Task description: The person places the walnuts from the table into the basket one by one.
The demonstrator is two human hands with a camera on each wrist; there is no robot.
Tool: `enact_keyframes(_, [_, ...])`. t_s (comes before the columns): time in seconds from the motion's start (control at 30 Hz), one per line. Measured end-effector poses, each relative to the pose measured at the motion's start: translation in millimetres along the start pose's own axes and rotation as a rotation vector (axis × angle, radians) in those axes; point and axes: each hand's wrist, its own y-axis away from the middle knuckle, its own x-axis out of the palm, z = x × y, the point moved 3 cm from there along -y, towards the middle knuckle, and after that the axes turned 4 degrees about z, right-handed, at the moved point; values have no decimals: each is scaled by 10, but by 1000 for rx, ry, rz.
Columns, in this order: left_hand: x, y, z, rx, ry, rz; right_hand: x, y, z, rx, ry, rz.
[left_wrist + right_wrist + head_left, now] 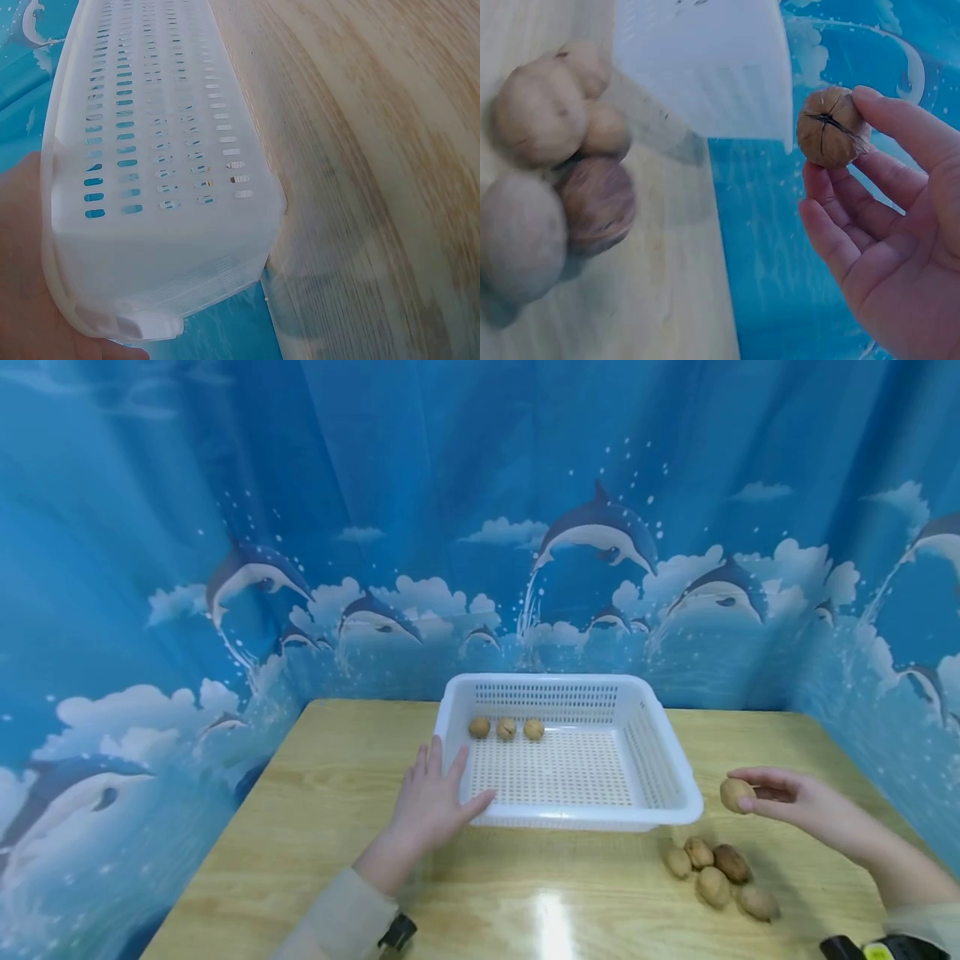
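My right hand [817, 810] pinches a walnut [737, 795] between thumb and fingertips, raised above the table to the right of a white plastic basket [585, 815]. In the right wrist view, dark cracks mark this walnut [826, 127]. My left hand [431, 797] rests on the basket's left front corner, its fingers spread and fairly straight over the rim. Three walnuts sit in a row along the basket's back left, one of them a middle walnut [506, 728]. Below my right hand lies a loose group of several walnuts [713, 887], one darker brown.
The basket stands on a light wooden table [300, 827], near its back edge. A blue curtain [450, 485] printed with dolphins hangs behind and at both sides. The perforated basket side [150, 247] fills much of the left wrist view.
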Motion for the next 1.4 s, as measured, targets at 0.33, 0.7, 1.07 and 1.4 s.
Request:
enact_keyframes(0.33, [-7, -5, -18, -17, -9, 17, 7, -236, 376, -30, 1, -13])
enact_keyframes(0.7, [2, 3, -3, -4, -5, 21, 55, -542, 625, -38, -49, 5])
enact_keyframes(1.07, [4, -17, -6, -15, -2, 28, 30, -853, 788, -64, -85, 46])
enact_keyframes(1.4, [-2, -6, -5, -15, 11, 28, 49, -1204, 959, -76, -49, 108])
